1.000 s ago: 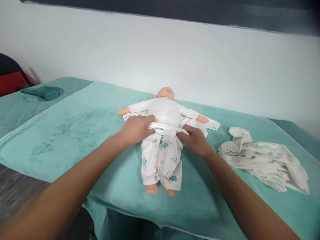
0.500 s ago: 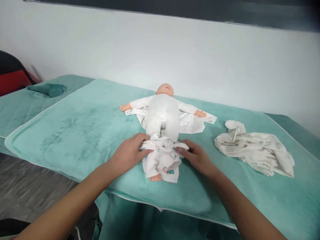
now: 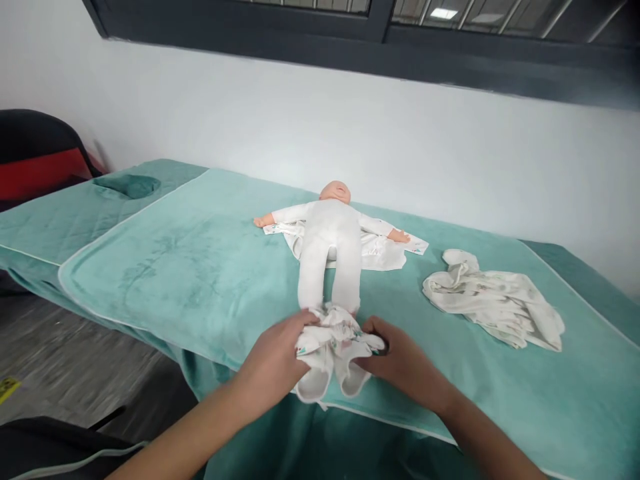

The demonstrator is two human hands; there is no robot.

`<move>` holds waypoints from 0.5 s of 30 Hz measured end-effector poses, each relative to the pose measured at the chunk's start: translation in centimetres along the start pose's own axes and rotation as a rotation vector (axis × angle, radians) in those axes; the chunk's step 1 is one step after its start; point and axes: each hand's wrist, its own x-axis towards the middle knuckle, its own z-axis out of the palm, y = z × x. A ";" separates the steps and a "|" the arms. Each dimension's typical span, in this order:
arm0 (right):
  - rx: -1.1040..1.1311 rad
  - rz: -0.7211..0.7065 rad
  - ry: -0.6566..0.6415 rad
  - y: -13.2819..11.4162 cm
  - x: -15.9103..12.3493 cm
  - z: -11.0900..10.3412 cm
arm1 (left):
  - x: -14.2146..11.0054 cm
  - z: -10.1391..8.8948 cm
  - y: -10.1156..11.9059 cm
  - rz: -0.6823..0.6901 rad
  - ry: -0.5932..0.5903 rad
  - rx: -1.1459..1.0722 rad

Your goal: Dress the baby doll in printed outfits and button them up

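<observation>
A baby doll [image 3: 331,230] with a white cloth body lies on its back, arms spread and legs toward me. Bunched around the ends of its legs are small white printed pants [image 3: 334,337], which hide the feet. My left hand [image 3: 277,357] grips the pants at their left side. On the right side my right hand [image 3: 395,360] pinches the same fabric between thumb and fingers. The two leg openings hang toward me near the table edge. Beneath the doll's back and arms a white printed top [image 3: 383,252] lies spread open.
Crumpled white printed clothing [image 3: 493,300] lies to the right on the teal table cover [image 3: 190,253]. A face-hole opening [image 3: 127,187] is at the table's far left, with a black and red chair [image 3: 43,157] beyond. A white wall [image 3: 310,120] stands behind.
Both hands have drawn the pants down the doll's legs toward me, uncovering the white legs. The foot that showed below the hem is now hidden. The camera view has tilted up.
</observation>
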 end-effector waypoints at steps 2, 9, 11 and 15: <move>0.227 -0.009 -0.228 -0.9 -1.0 -0.8 | -1.3 -1.8 1.4 -0.093 -0.123 -0.259; 0.291 -0.214 -0.359 -8.8 1.5 1.1 | -0.9 -9.5 0.1 -0.014 0.270 -0.085; 0.203 -0.259 -0.234 -10.5 4.5 2.4 | 1.0 -10.7 -1.8 -0.028 0.488 0.059; -0.107 -0.439 0.062 -10.2 11.9 2.0 | 4.3 -11.3 -3.0 0.004 0.473 0.295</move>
